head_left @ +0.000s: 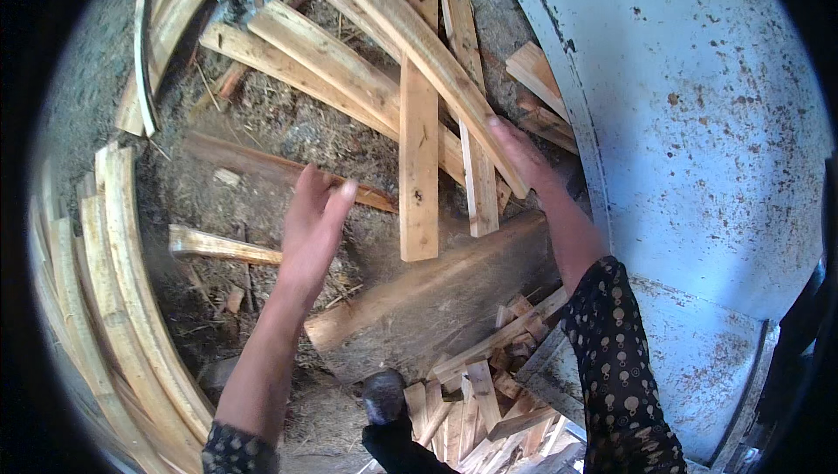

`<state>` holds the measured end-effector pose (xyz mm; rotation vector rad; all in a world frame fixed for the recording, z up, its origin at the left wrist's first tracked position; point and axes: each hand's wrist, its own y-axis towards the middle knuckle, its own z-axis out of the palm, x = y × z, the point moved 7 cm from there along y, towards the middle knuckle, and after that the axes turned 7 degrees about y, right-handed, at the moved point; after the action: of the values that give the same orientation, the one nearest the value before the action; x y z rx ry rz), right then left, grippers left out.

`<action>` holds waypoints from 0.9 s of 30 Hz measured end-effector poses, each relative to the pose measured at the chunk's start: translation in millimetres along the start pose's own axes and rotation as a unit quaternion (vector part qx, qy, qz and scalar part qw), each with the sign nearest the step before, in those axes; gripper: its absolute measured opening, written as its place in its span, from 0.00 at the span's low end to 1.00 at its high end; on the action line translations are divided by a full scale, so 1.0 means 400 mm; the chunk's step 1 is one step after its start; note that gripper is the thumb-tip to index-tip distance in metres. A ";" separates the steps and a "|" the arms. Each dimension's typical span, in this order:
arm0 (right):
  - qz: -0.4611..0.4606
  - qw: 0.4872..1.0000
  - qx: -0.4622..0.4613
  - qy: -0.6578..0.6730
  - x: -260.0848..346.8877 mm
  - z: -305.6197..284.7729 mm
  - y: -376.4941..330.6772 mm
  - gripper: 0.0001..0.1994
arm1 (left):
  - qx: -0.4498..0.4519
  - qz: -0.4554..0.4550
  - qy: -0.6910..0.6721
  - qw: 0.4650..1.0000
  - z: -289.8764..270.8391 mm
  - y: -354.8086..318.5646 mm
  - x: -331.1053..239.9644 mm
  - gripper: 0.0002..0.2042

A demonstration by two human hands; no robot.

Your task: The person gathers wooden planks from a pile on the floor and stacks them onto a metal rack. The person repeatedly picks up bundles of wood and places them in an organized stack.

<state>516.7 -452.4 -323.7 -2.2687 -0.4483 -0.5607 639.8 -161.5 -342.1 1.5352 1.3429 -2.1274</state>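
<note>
A long pale wooden slat (410,29) slants across the stack, and my right hand (522,158) grips it near its close end. Below it lie a straight board (419,168) and a narrower board (476,177). My left hand (312,223) is held over the ground, its thumb apart from the forefinger; the other fingers are partly hidden. Right at its fingertips is a thin dark wood strip (253,158), blurred at its left end. A short split stick (227,247) lies to the left of my left wrist.
A thick timber block (428,291) lies crosswise before me, with a dark shoe (384,395) by it. Chopped wood pieces (471,404) are heaped at the bottom. Long slats (131,282) are stacked at left. A rusty pale-blue metal panel (698,125) borders the right.
</note>
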 end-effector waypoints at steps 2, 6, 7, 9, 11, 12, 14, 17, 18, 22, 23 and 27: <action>0.014 0.999 0.043 -0.016 -0.041 0.006 0.034 0.38 | 0.008 -0.062 -0.062 0.996 0.068 0.034 0.037 0.42; 0.031 0.984 0.173 0.007 -0.017 0.057 -0.054 0.36 | 0.096 -0.114 -0.105 0.983 0.176 0.006 -0.001 0.50; 0.017 0.978 0.206 0.025 -0.014 0.070 -0.072 0.36 | 0.113 -0.116 -0.109 0.981 0.191 0.000 -0.005 0.50; 0.035 0.990 0.138 -0.011 -0.027 0.068 -0.087 0.38 | 0.097 -0.130 -0.098 0.982 0.176 0.004 0.015 0.50; 0.062 0.983 0.173 0.029 0.049 0.085 -0.156 0.38 | 0.103 -0.148 -0.137 0.974 0.152 0.011 0.060 0.50; 0.048 0.936 0.325 0.123 -0.002 0.139 -0.128 0.38 | 0.123 -0.157 -0.185 0.962 0.147 0.013 0.088 0.49; 0.070 0.959 0.263 0.075 0.040 0.183 -0.185 0.37 | 0.147 -0.196 -0.261 0.934 0.158 -0.013 0.088 0.44; -0.020 0.949 0.297 0.108 0.135 0.257 -0.238 0.40 | 0.188 -0.242 -0.436 0.846 0.148 -0.026 0.104 0.31; -0.038 0.948 0.270 0.163 0.136 0.263 -0.239 0.40 | 0.177 -0.217 -0.420 0.863 0.141 -0.033 0.090 0.33; -0.062 0.943 0.202 0.258 0.107 0.291 -0.254 0.38 | 0.186 -0.117 -0.245 0.944 0.115 -0.044 0.032 0.50; -0.066 0.945 0.189 0.257 0.119 0.286 -0.266 0.38 | 0.191 -0.093 -0.237 0.948 0.122 -0.049 0.010 0.52; -0.102 0.969 0.167 0.152 0.091 0.283 -0.245 0.39 | 0.194 -0.073 -0.252 0.945 0.128 -0.066 -0.008 0.48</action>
<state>530.1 -298.9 -318.8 -1.7901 -0.5758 -0.8538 591.4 -186.1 -322.3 0.8964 0.9202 -2.7509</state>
